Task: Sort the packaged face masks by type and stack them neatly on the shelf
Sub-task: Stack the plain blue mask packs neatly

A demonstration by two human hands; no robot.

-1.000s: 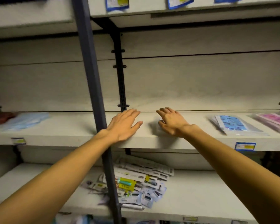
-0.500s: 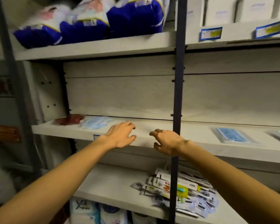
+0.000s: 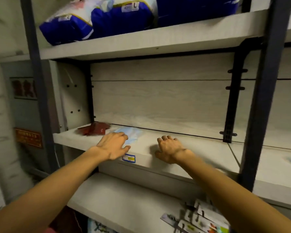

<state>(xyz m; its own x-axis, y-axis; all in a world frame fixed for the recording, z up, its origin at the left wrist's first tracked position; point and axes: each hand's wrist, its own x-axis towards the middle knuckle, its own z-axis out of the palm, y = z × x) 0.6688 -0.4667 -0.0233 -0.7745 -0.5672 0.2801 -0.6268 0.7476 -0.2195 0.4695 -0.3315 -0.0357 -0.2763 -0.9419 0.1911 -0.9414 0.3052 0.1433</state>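
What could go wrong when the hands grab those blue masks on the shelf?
1. The left hand only overlaps the near corner of the light blue mask pack, so the slippery pack might slide off the shelf edge.
2. The dark red packs lie right beside it; a sweep could mix the two types.
3. The right hand is empty on bare shelf, so it may not catch a slipping pack.

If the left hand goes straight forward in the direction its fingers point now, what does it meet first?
Most likely the pale blue mask pack. The left hand points toward the back of the shelf, and its fingertips already seem to overlap the pack's near edge, though depth is unclear.
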